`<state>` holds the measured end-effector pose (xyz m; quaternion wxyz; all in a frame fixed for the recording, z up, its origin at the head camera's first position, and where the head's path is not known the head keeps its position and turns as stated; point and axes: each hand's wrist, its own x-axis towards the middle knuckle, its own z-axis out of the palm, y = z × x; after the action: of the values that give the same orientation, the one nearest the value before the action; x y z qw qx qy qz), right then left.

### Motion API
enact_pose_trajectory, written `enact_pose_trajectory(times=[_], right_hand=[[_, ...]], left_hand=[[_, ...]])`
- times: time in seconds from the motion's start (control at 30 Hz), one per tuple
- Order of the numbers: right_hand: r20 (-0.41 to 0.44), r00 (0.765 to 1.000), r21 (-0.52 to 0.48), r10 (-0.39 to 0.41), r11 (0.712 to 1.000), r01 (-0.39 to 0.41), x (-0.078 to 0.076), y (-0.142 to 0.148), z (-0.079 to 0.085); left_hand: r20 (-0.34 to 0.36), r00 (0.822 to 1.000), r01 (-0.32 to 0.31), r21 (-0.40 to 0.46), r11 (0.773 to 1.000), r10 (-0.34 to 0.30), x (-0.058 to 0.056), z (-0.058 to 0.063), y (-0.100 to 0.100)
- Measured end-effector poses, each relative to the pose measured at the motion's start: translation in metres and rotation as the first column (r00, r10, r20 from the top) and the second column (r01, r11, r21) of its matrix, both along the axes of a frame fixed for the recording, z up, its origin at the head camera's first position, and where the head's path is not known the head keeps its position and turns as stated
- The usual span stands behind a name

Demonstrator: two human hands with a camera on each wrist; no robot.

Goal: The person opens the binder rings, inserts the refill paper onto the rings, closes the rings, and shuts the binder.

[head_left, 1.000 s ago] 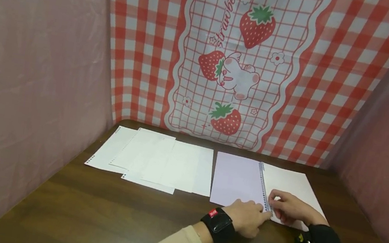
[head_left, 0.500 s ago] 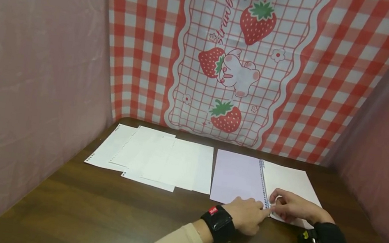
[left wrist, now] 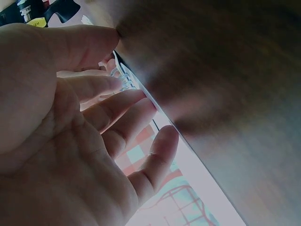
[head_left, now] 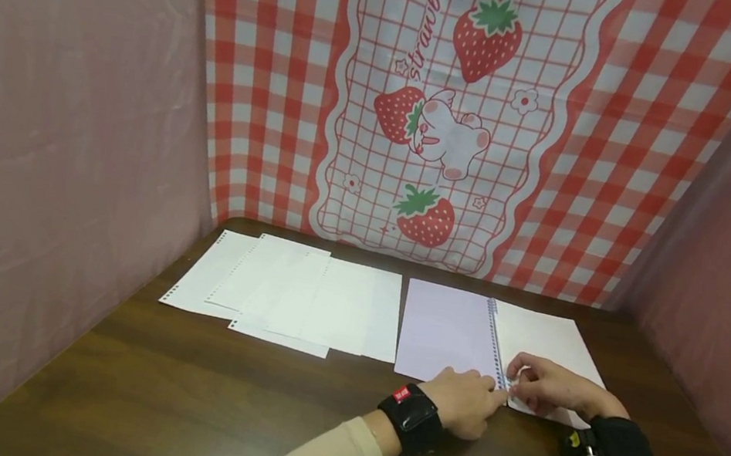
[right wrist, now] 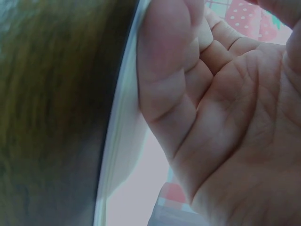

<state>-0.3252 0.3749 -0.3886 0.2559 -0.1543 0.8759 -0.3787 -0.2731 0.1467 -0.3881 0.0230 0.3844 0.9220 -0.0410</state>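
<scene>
An open ring-bound notebook lies at the right of the table, with a lilac sheet (head_left: 449, 329) on its left side and a white page (head_left: 536, 331) on its right. Between them runs the ring binding (head_left: 495, 338). My left hand (head_left: 463, 404) rests on the near edge of the lilac side, its fingers fairly straight and the foremost touching the rings (left wrist: 126, 81). With curled fingers my right hand (head_left: 549, 388) pinches at the near end of the binding, over the white page. Its fingertips hide exactly what lies between them.
Several loose white sheets (head_left: 347, 311) with punched holes overlap on the left part of the brown table (head_left: 189, 382). A red-checked strawberry cloth (head_left: 283, 115) hangs behind the table, and pink cloth (head_left: 69, 140) hangs at both sides.
My right hand has shifted slightly, its thumb and finger closer to the rings. My left hand stays at the binding. The view has tilted a little; notebook and sheets lie as before.
</scene>
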Motion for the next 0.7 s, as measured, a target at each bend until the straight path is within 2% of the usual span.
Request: enact_pose_trajectory(times=[0.47, 0.7], right_hand=[[-0.036, 0.998, 0.040, -0.055, 0.998, 0.057, 0.0001, -0.0068, -0.0001], [-0.030, 0.999, 0.021, -0.046, 0.999, 0.046, 0.0001, -0.0036, -0.0027]], left_hand=[[-0.036, 0.999, 0.007, -0.007, 1.000, -0.007, 0.0014, 0.0011, -0.0018], [-0.024, 1.000, 0.016, 0.003, 1.000, -0.016, 0.0019, 0.0006, -0.0015]])
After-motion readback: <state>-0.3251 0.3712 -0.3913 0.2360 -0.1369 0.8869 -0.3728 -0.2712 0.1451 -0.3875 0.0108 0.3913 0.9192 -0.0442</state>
